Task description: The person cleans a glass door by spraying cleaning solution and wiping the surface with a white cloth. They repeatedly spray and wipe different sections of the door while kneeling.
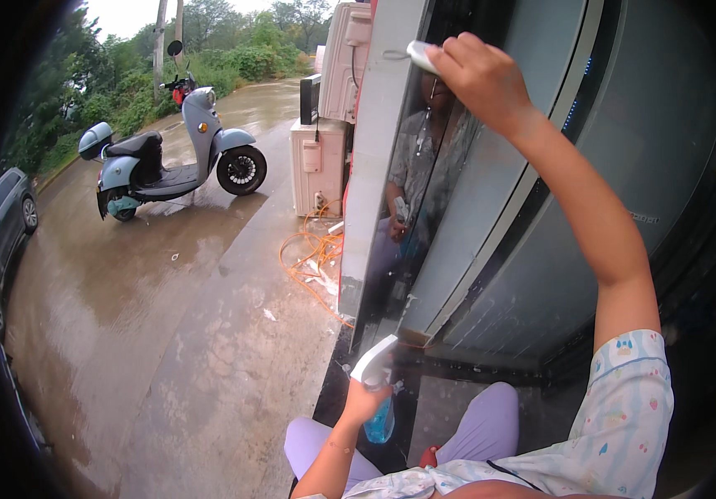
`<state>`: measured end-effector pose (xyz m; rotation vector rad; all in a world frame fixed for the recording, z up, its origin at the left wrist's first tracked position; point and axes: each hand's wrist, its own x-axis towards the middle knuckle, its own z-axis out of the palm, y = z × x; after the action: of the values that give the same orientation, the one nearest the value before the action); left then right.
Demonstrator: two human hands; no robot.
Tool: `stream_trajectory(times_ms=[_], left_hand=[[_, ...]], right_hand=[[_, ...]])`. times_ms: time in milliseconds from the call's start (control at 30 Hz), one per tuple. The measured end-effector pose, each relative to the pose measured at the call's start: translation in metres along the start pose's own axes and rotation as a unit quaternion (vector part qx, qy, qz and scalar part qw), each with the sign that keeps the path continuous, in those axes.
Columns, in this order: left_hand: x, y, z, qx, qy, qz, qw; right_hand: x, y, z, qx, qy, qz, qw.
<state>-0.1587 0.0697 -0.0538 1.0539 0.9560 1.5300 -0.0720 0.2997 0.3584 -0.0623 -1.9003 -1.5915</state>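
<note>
My left hand (365, 402), low in front of me, is wrapped around the neck of a spray bottle (380, 425). The bottle has a white trigger head and blue liquid inside. Raised high, my right hand (485, 81) grips a white-handled tool (422, 57) with a grey hanging loop at its end. My fingers and the angle hide its working part. That hand is at the upper part of a glossy black panel (386, 284) beside the doorway. White drops run down the panel, and it reflects a person.
Left of the panel is a white wall edge (389, 125). Two air-conditioner outdoor units (320, 168) are stacked beyond it. A tangled orange cable (308, 252) lies on wet concrete. A light-blue scooter (177, 156) and a dark car (9, 218) are parked outside. Grey door panels (532, 268) stand to the right.
</note>
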Motion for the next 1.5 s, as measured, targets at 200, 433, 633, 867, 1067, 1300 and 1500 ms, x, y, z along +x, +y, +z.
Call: stream_trajectory(times_ms=[200, 433, 633, 867, 1067, 1300, 1500], left_hand=[[0.006, -0.01, 0.002, 0.046, -0.006, 0.019, 0.999], [-0.004, -0.021, -0.006, 0.031, -0.019, 0.007, 0.999], [-0.015, -0.04, -0.013, 0.008, 0.002, -0.003, 1.0], [-0.027, -0.055, -0.012, 0.09, -0.02, 0.029, 0.995], [-0.052, -0.064, -0.021, 0.064, 0.005, 0.006, 0.998], [-0.051, -0.1, -0.018, 0.07, 0.03, 0.007, 0.997], [-0.062, -0.119, -0.022, 0.095, 0.018, -0.01, 0.995]], right_hand=[[0.067, 0.084, 0.01, -0.068, 0.074, 0.107, 0.989], [0.067, 0.093, -0.001, -0.142, 0.011, -0.013, 0.99], [0.059, 0.133, 0.024, -0.11, 0.058, 0.041, 0.991], [-0.007, -0.026, 0.014, -0.012, -0.014, -0.138, 0.99], [0.05, 0.075, -0.011, -0.091, -0.022, 0.034, 0.995], [-0.042, -0.061, -0.001, 0.109, -0.086, 0.061, 0.988], [-0.054, -0.086, -0.006, 0.135, -0.175, 0.131, 0.967]])
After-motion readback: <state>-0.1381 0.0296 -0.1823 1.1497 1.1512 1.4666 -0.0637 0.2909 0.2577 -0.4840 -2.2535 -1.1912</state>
